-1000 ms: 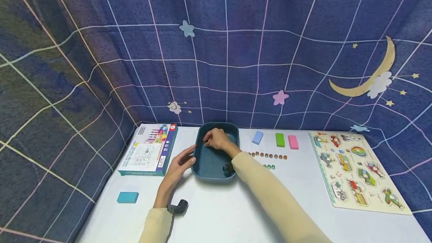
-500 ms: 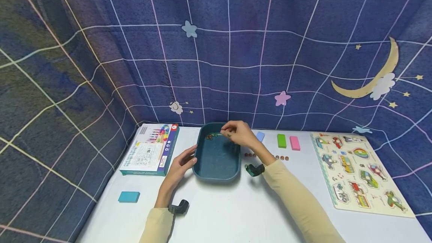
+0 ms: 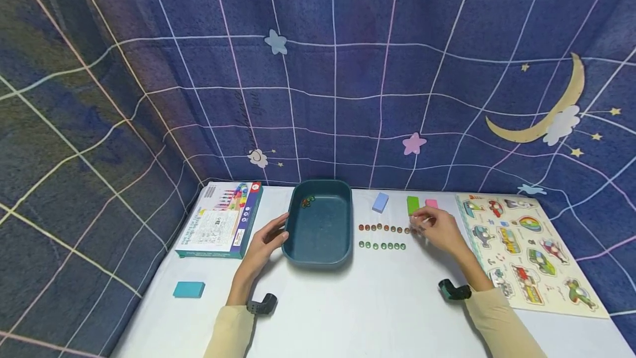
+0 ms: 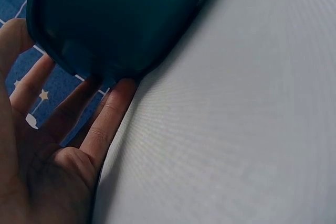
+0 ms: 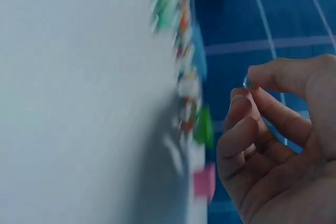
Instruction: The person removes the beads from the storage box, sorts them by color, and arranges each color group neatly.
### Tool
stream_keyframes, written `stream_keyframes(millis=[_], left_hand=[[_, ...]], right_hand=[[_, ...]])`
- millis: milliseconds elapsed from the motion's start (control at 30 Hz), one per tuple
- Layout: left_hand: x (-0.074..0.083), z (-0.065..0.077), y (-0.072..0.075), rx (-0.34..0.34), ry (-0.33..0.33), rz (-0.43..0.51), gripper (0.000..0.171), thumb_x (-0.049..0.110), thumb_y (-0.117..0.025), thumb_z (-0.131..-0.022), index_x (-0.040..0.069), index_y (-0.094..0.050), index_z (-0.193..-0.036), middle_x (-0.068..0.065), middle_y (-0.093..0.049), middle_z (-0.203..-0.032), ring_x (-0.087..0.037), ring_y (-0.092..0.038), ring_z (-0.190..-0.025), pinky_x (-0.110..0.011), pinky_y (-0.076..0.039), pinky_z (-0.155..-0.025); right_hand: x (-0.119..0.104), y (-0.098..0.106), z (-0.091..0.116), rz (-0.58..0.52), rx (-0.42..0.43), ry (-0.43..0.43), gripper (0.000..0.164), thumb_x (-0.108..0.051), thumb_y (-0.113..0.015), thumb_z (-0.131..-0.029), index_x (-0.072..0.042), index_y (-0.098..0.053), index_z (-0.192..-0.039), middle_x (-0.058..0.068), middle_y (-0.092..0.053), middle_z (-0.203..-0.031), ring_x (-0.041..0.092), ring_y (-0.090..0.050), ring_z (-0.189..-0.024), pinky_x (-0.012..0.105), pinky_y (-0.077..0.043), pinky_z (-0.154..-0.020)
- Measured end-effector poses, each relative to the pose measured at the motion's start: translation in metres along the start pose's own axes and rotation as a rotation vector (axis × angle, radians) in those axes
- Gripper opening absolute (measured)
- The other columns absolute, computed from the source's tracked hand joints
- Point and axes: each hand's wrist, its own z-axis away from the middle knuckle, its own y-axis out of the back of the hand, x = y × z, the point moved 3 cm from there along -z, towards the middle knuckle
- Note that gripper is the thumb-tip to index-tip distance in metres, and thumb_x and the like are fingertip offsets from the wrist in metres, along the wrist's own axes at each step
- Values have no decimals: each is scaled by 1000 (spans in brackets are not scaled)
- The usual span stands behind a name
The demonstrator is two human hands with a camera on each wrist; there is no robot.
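My right hand point(image 3: 438, 231) hovers at the right end of a row of reddish-brown glass beads point(image 3: 386, 227), with several green glass beads point(image 3: 382, 246) lined up nearer to me. Between thumb and forefinger it pinches a small, shiny glass bead point(image 5: 249, 83) with an orange tint. The dark teal tub point(image 3: 320, 236) stands left of the rows, and a small cluster of beads point(image 3: 307, 201) lies in its far left corner. My left hand point(image 3: 263, 243) touches the tub's left side with extended fingers; the left wrist view shows those fingertips point(image 4: 123, 87) against its outer wall.
Blue point(image 3: 380, 203), green point(image 3: 413, 205) and pink point(image 3: 432, 203) blocks stand behind the rows. A picture puzzle board point(image 3: 526, 253) lies at the right. A boxed set point(image 3: 218, 220) and a teal block point(image 3: 189, 289) are at the left. A patterned curtain point(image 3: 318, 98) closes off the back.
My right hand has come out of the tub and swung right, past its rim, to the end of the brown row, carrying a bead. My left hand has stayed at the tub.
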Motion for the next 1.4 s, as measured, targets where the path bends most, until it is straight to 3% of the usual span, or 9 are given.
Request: stream_keyframes(millis=[133, 267, 567, 967, 1167, 1400], left_hand=[[1, 0, 2, 0, -6, -2, 53, 21, -66, -105, 18, -53, -157, -16, -51, -163, -42, -53, -147, -20, -56, -100], [2, -1, 2, -4, -16, -5, 54, 21, -66, -105, 18, -52, -157, -16, -51, -163, -42, -53, -147, -20, -56, -101], [0, -4, 0, -5, -18, 2, 53, 21, -66, -105, 18, -53, -157, -15, -51, -163, -42, -53, -147, -21, -55, -102], [-2, -3, -1, -6, -21, 8, 55, 20, -66, -105, 15, -52, -157, -17, -51, -163, -43, -53, -146, -20, -55, -102], [-1, -2, -1, -7, -21, 12, 55, 19, -66, -105, 13, -50, -158, -18, -50, -163, -44, -52, -147, -19, -55, -101], [0, 0, 0, 7, -3, 14, 54, 20, -66, -105, 16, -53, -156, -17, -52, -162, -43, -52, -147, -20, -56, -100]], right_hand=[[24, 17, 17, 85, 34, -20, 15, -7, -67, -95, -2, -76, -105, 10, -75, -85, 2, -56, -68, 22, -47, -60], [35, 20, 26, 145, 18, -24, 10, -12, -73, -95, -5, -77, -102, 5, -73, -83, 3, -56, -69, 22, -46, -63], [35, 19, 24, 185, -35, -7, 8, -13, -77, -94, -8, -78, -100, -2, -65, -76, 5, -48, -65, 25, -39, -61], [36, 22, 23, 151, -45, 0, 16, -15, -82, -92, -7, -78, -105, 0, -67, -76, 3, -50, -64, 24, -42, -61], [7, 27, 4, 29, -7, 24, 23, -11, -81, -92, 1, -77, -111, 5, -67, -77, 1, -51, -63, 22, -45, -56], [-74, 2, -46, -203, -41, 69, 28, -21, -79, -96, 0, -76, -116, 13, -72, -89, 4, -57, -67, 20, -47, -59]])
